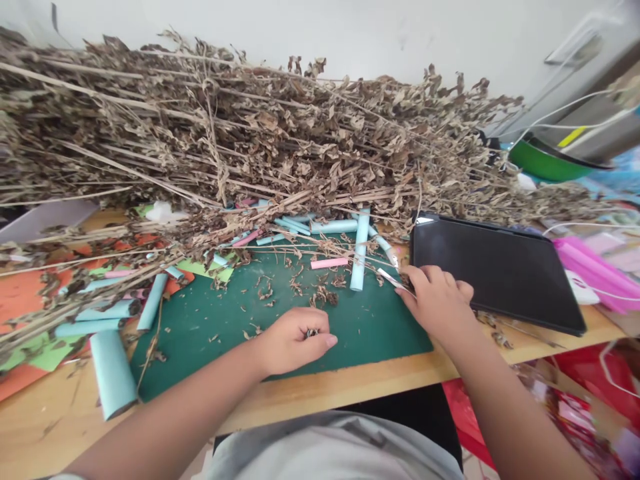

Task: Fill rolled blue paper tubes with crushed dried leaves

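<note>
A slim white piece (388,277) sits over the right side of the smooth green mat (195,333), its near end seemingly pinched by the grip of the right hand (440,300). The left hand (295,341) curls closed around crumbly leaf bits (313,333). Sorting out small pieces appears in hand; the next move calls for light pressure. Beyond lie matte blue tubes (360,257), then brittle, tangled stalks (300,147) across the desk (325,393).

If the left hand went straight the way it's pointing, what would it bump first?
Likely the right hand, holding a thin white stick, across the green mat, though depth is unclear.
</note>
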Demonstrator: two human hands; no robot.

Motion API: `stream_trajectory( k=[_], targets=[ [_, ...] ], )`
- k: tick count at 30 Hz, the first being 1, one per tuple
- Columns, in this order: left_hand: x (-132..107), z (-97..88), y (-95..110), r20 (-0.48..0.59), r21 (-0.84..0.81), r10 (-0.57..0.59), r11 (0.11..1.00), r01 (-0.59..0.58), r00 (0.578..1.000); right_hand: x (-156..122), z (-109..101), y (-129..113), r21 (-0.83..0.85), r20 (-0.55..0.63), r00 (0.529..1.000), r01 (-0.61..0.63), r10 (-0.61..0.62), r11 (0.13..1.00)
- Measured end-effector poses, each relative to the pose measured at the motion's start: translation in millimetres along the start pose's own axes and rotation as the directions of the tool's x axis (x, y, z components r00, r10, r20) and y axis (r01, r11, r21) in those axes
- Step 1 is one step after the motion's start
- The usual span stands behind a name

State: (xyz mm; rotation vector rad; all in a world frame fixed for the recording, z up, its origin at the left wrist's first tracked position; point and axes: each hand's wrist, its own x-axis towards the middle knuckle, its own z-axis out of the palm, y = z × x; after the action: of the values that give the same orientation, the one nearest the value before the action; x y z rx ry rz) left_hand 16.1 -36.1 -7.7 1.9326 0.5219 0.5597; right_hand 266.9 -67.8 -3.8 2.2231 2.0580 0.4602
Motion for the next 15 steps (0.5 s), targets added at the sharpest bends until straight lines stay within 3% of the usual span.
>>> stream_trajectory(
  k=[3,7,12,15],
  targets=[
    [0,2.8,-2,-0.047,0.052,0.039,0.998,-0.037,0.998,0,0,-2,-0.005,0.047,0.994,0.098,-0.098,0.995],
    [0,5.0,-3,-0.07,0.041,0.013,0.999,-0.01,0.997,-2,-2,-6,0.04,0.075,0.994,0.081,-0.083,0.996],
    [1,5.7,-3,-0.069,-0.052,-0.03,0.998,0.027,0.997,-10,-4,-9,0.349,0.146,0.969,0.138,-0.199,0.927],
    [1,5.5,-1,-0.023,-0.12,-0.024,0.993,0.021,0.999,-16,-10,-13,0.525,0.099,0.958,0.18,-0.27,0.832]
  ],
)
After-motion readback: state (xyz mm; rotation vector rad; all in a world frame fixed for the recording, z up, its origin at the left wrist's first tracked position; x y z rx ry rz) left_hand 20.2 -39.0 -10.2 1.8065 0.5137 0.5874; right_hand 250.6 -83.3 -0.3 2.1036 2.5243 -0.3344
